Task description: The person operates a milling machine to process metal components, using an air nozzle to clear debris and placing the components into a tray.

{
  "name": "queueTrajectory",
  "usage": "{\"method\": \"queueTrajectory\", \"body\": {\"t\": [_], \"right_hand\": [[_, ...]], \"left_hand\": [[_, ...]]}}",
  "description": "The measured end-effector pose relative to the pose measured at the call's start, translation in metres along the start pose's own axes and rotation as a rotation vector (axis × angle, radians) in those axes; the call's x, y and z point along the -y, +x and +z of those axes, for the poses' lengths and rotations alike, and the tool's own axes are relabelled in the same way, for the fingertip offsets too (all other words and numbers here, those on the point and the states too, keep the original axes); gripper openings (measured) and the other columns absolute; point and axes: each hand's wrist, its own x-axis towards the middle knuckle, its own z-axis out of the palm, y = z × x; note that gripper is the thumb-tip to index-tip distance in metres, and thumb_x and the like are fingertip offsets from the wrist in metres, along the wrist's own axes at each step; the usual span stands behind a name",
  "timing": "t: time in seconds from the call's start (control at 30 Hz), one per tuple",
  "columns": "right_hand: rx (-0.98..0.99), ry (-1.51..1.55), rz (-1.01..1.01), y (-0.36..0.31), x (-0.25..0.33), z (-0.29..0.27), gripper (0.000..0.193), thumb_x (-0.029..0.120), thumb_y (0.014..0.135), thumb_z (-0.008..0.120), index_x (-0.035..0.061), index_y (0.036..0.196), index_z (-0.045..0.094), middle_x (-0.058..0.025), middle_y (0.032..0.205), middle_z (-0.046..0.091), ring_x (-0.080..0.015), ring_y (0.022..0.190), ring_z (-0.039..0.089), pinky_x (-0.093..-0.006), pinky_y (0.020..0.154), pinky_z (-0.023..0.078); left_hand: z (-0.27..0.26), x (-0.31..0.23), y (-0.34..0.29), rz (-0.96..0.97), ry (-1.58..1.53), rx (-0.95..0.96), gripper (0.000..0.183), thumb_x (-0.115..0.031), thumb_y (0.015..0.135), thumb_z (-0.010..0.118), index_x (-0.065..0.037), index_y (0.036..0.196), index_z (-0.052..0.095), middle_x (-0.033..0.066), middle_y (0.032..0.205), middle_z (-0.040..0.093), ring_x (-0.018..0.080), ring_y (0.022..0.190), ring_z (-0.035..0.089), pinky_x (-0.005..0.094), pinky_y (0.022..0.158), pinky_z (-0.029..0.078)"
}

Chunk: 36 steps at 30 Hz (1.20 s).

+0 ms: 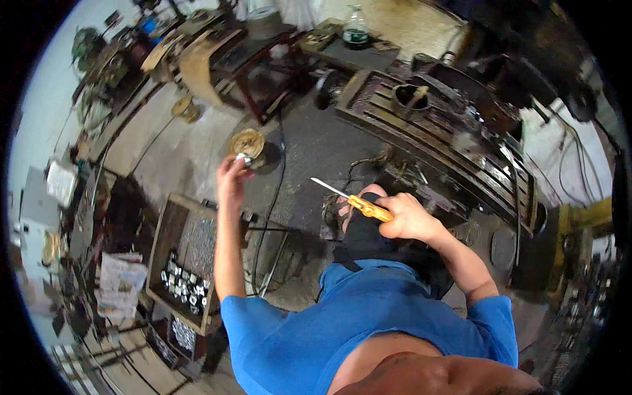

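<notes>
My left hand [233, 174] is raised at left of centre, its fingers closed on a small shiny metal part [244, 158]. Just behind that part, from this angle, stands a round tan container [248, 141] on the floor. In front of my body my right hand [409, 216] grips a yellow-handled tool with a slim metal blade [355, 201]. The blade points away to the upper left, and its exact kind cannot be made out. The tool and the metal part are well apart.
A wooden tray [158, 253] of small metal parts stands at my left, beside newspapers [120, 284]. A slotted machine table [378, 122] with a dark pot [409, 99] stretches along the right. A cable [280, 168] crosses the floor. A bottle [355, 29] stands at the back.
</notes>
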Motion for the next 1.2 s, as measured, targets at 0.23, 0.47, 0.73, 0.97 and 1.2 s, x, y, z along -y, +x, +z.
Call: {"method": "queueTrajectory", "body": {"t": [0.23, 0.47, 0.73, 0.97, 1.2], "right_hand": [[-0.037, -0.118, 0.386, -0.026, -0.032, -0.033, 0.030, 0.023, 0.051, 0.054, 0.0014, 0.070, 0.063, -0.0237, 0.067, 0.057, -0.0401, 0.069, 0.057, -0.0440, 0.065, 0.047], [-0.037, -0.096, 0.486, -0.093, -0.068, -0.056, 0.029, 0.023, 0.051, 0.053, 0.0018, 0.067, 0.063, -0.0233, 0.070, 0.059, -0.0382, 0.070, 0.059, -0.0418, 0.067, 0.048], [-0.333, -0.179, 0.887, -0.166, -0.114, -0.120, 0.032, 0.025, 0.057, 0.056, -0.0022, 0.073, 0.062, -0.0237, 0.077, 0.061, -0.0375, 0.076, 0.060, -0.0405, 0.071, 0.049], [-0.458, -0.180, 1.041, -0.165, -0.180, -0.130, 0.038, 0.027, 0.063, 0.051, 0.0009, 0.088, 0.063, -0.0214, 0.093, 0.061, -0.0339, 0.090, 0.059, -0.0383, 0.082, 0.046], [-0.834, 0.488, 0.551, -0.206, -0.230, -0.126, 0.020, 0.017, 0.059, 0.054, -0.0024, 0.062, 0.054, -0.0051, 0.050, 0.047, -0.0113, 0.049, 0.047, -0.0287, 0.046, 0.037]], "left_hand": [[0.183, 0.076, 0.015, -0.160, -0.117, 0.500, 0.020, -0.013, 0.078, 0.060, -0.002, 0.094, 0.053, 0.0051, 0.077, 0.056, 0.0169, 0.066, 0.059, 0.0249, 0.045, 0.042], [0.264, 0.108, 0.008, -0.285, 0.190, 0.672, 0.021, -0.017, 0.078, 0.058, 0.000, 0.090, 0.059, 0.0028, 0.068, 0.059, 0.0101, 0.052, 0.056, 0.0204, 0.036, 0.035], [0.388, 0.109, -0.022, -0.099, 0.382, 0.920, 0.022, -0.021, 0.079, 0.064, -0.002, 0.078, 0.053, 0.0025, 0.065, 0.055, 0.0087, 0.048, 0.051, 0.0219, 0.040, 0.040], [0.507, 0.142, -0.018, 0.647, 1.159, 1.036, 0.037, -0.034, 0.065, 0.071, -0.005, 0.084, 0.057, 0.0129, 0.072, 0.061, 0.0310, 0.071, 0.059, 0.0391, 0.063, 0.046], [0.523, 0.165, -0.005, 1.065, 1.254, 1.173, 0.030, -0.026, 0.067, 0.068, -0.011, 0.092, 0.061, 0.0105, 0.092, 0.060, 0.0308, 0.081, 0.058, 0.0408, 0.068, 0.047]]}}
